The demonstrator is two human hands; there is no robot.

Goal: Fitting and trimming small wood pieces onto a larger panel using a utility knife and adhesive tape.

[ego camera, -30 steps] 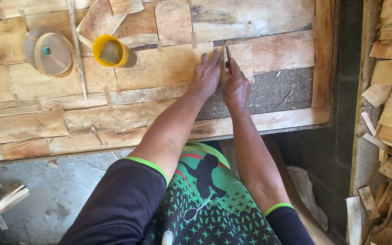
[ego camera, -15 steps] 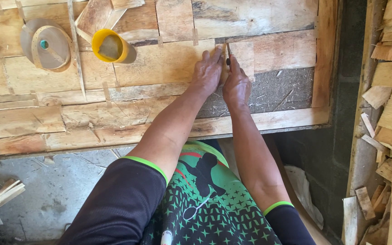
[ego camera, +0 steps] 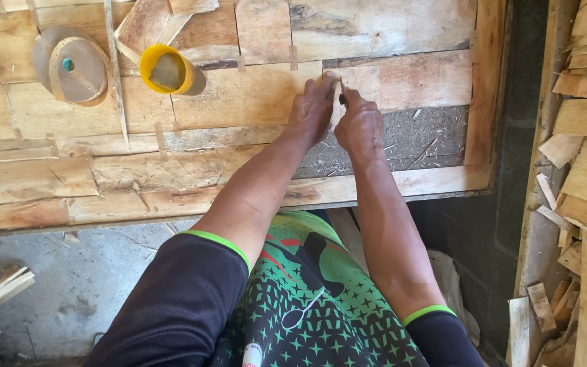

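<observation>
Head view: both hands are kept at the same seam as before, on the wooden board. A small dark tool, upright along the seam, is pinched by the right hand; veneer is pressed flat by the open left hand.

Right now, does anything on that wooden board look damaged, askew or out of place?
One gap: right of the hands, a dark rough patch shows where no veneer sheet lies. The yellow cup stands upright; nothing spilled.
</observation>
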